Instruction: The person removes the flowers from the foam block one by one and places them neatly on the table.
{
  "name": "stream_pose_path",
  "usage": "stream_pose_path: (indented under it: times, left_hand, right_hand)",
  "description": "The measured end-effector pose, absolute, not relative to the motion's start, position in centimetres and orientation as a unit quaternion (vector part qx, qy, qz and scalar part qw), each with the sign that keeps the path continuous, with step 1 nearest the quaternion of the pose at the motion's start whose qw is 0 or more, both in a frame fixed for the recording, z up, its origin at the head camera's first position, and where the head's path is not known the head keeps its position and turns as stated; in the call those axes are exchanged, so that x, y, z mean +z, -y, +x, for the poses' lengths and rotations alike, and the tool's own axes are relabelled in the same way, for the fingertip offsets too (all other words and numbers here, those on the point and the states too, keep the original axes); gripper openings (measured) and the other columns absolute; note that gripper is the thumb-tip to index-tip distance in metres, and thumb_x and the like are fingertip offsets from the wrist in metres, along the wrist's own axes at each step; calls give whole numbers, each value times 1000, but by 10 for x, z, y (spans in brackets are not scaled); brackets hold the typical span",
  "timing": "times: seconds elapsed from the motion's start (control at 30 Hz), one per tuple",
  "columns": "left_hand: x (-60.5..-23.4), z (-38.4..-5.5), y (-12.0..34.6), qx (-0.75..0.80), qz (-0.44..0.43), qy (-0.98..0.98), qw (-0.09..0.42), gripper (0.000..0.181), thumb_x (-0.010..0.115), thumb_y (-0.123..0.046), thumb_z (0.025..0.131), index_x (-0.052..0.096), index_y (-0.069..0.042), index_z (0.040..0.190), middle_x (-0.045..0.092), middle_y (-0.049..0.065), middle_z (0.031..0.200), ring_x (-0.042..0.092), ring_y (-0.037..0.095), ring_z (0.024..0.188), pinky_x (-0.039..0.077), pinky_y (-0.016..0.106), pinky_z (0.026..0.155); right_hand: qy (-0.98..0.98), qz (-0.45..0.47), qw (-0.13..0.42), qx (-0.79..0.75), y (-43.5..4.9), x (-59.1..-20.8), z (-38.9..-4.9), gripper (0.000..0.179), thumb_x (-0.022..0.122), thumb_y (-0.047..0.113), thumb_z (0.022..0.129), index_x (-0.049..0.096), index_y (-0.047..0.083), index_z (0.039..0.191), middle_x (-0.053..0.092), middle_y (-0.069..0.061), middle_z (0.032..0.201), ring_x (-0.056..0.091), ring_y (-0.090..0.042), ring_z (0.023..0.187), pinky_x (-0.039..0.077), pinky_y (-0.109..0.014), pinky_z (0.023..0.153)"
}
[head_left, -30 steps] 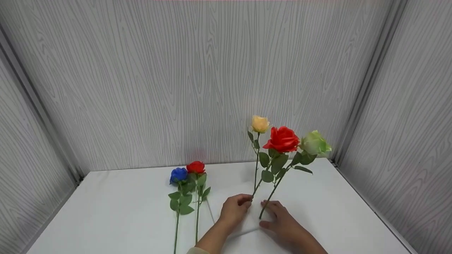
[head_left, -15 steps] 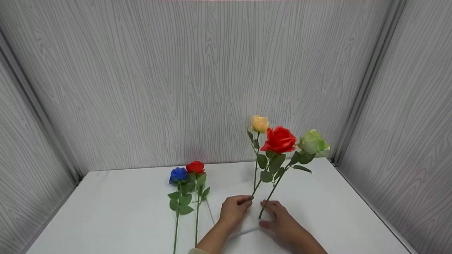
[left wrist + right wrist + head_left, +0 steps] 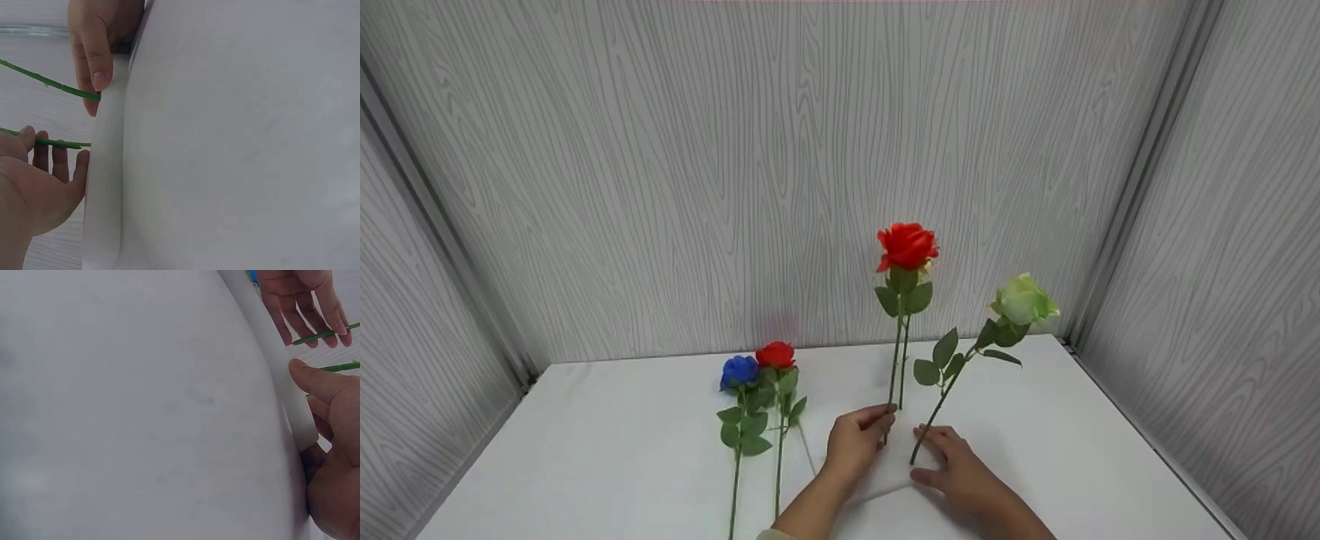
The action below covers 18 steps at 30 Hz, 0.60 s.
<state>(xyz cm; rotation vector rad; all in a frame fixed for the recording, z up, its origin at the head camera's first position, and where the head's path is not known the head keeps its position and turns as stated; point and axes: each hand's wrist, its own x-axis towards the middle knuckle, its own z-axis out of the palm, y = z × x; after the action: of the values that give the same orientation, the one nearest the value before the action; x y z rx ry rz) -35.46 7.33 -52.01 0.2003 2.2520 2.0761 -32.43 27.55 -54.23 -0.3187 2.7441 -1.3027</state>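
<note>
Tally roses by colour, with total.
Red roses: 2
Green rose: 1
Blue rose: 1
Yellow rose: 1 (bloom mostly hidden behind a red one)
Total: 5

a pale, plain cuff (image 3: pixel 778 534) rings the left forearm (image 3: pixel 819 501) on the side toward the near edge of the table (image 3: pixel 622 450) (only a curved sliver of it shows). the left hand (image 3: pixel 856 444), right hand (image 3: pixel 956 463) and right forearm (image 3: pixel 1012 514) are bare, the fingertips (image 3: pixel 99 81) rounded.
</note>
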Motion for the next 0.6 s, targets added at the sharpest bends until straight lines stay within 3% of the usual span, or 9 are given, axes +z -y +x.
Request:
stream_pose_path:
  times: [0.2, 0.4, 0.6]
  left_hand:
    - [-518, -353, -68, 691, 55, -719, 45, 25, 67, -22, 97, 74, -14, 120, 74, 7, 111, 65, 8, 87, 57, 25, 73]
    - [-518, -353, -62, 704, 47, -704, 79, 28, 68, -26, 96, 73, -18, 122, 72, 7, 117, 66, 9, 92, 60, 29, 81]
    - [-522, -352, -60, 719, 51, -687, 85, 29, 69, -21, 95, 71, -18, 124, 71, 8, 111, 66, 11, 89, 61, 28, 76]
  right_hand:
    - [-898, -102, 41, -425, -275, -539, -324, 70, 78, 34, 86, 51, 12, 146, 47, -10, 144, 35, -44, 145, 26, -66, 119]
    - [-901, -95, 44, -421, -273, -540, -324, 71, 78, 36, 86, 50, 14, 147, 46, -10, 146, 34, -44, 146, 25, -66, 119]
    - [-900, -100, 36, -422, -273, -541, -324, 70, 79, 36, 86, 51, 13, 146, 47, -10, 146, 34, -44, 145, 26, -66, 119]
